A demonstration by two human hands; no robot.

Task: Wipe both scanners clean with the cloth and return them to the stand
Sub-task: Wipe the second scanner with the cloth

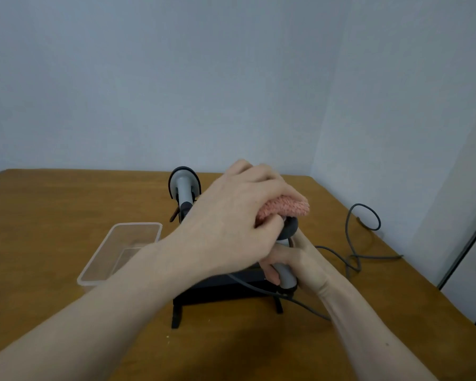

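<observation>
My left hand (231, 224) grips a pink knitted cloth (285, 207) and presses it on the dark head of a grey scanner (287, 229). My right hand (300, 262) is closed round that scanner's grey handle, holding it above the black stand (220, 291). The second grey scanner (184, 192) sits upright in the stand at its far end, its dark head rim facing me. My left forearm hides much of the stand.
A clear plastic container (116, 251) lies on the wooden table (52, 215) left of the stand. Grey cables (355, 243) loop across the table to the right, one running from the held scanner. The table's right edge is near a wall.
</observation>
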